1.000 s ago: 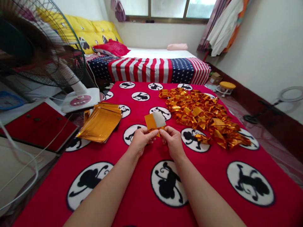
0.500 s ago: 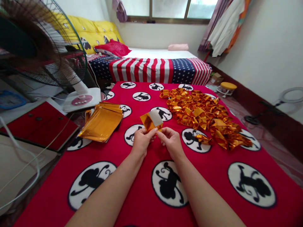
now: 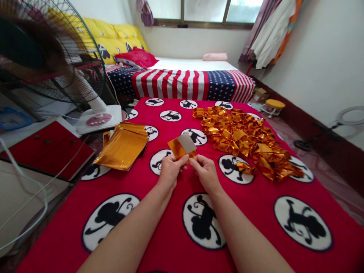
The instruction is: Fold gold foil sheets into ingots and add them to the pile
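Note:
Both my hands pinch the near edge of one sheet of gold foil paper [image 3: 178, 148], partly folded, with a greyish-white patch on its far right side. My left hand [image 3: 170, 168] has its thumb on top of the paper's lower edge. Close beside it, my right hand [image 3: 205, 168] closes thumb and fingers on the lower right corner. To the left lies a stack of flat gold foil sheets [image 3: 122, 146]. On the right spreads a heap of folded gold foil pieces [image 3: 236, 131], with one small piece [image 3: 245, 167] nearer to my right hand.
A red cloth with monkey prints [image 3: 159, 235] covers the surface under my hands. On the left stand a fan [image 3: 99, 113] and a red panel [image 3: 48, 148]. Behind is a bed with a flag-patterned cover [image 3: 176, 83]. A yellow stool [image 3: 274, 104] stands at the right.
The hands hold nearly the same pose on the foil paper. Its pale patch looks greyer now, with the sheet tilted slightly differently. The view has shifted very slightly.

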Motion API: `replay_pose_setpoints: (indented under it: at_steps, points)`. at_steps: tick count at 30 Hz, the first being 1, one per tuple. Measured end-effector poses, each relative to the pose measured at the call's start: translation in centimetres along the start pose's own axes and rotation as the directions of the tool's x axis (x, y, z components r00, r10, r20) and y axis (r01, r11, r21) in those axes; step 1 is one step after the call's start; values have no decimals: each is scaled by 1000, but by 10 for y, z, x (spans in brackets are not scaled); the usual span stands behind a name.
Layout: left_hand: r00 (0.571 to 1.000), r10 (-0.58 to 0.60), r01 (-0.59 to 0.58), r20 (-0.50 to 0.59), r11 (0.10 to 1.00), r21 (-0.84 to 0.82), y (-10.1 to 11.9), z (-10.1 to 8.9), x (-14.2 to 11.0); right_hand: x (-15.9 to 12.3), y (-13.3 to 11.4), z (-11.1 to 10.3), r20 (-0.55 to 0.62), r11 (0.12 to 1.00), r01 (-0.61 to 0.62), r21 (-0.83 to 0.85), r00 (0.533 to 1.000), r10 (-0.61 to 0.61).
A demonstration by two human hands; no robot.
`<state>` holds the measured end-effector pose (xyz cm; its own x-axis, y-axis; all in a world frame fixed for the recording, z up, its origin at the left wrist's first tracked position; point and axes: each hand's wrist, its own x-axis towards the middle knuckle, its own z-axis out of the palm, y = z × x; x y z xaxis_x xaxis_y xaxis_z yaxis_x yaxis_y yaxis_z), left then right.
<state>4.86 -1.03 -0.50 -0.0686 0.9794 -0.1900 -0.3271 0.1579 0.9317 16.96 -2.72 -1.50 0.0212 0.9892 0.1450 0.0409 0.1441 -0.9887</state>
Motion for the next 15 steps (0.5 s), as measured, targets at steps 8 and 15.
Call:
replay_pose_setpoints:
  at_steps: [8, 15]
  points:
    - [999, -30, 31, 15, 998, -59, -3, 0, 1, -2, 1, 1, -67, 995, -50, 80, 996, 56]
    - [999, 36, -36, -5, 999, 18, -3, -4, 2, -3, -2, 3, -38, 992, -52, 117, 998, 57]
